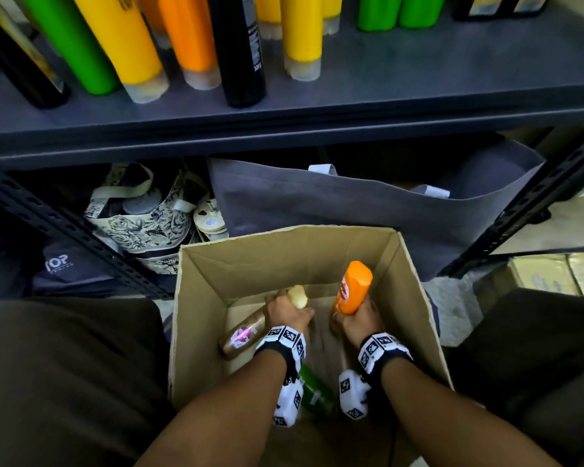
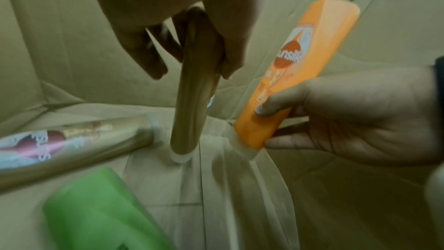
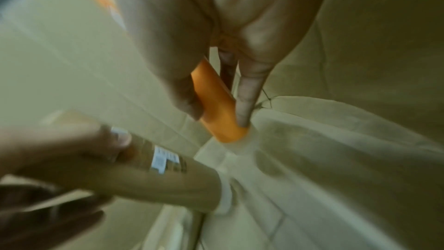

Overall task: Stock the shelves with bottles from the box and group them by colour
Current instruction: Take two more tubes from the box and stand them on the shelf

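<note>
Hands work deep inside the cardboard box [image 1: 196, 298] on the floor just below the shelf [image 1: 418, 82]: the left hand [image 1: 285, 313] curls round a gold bottle [image 2: 192, 90] and the right hand [image 1: 359, 320] wraps round an orange bottle [image 1: 353, 286], each held upright with its cap down, likely so two come out in one trip. A second gold bottle [image 1: 241, 335] lies at the box's left and a green bottle [image 1: 314, 389] at its near side. Far above, upside-down orange bottles [image 1: 189, 32] stand between yellow ones [image 1: 129, 38], probably where the orange one belongs.
</note>
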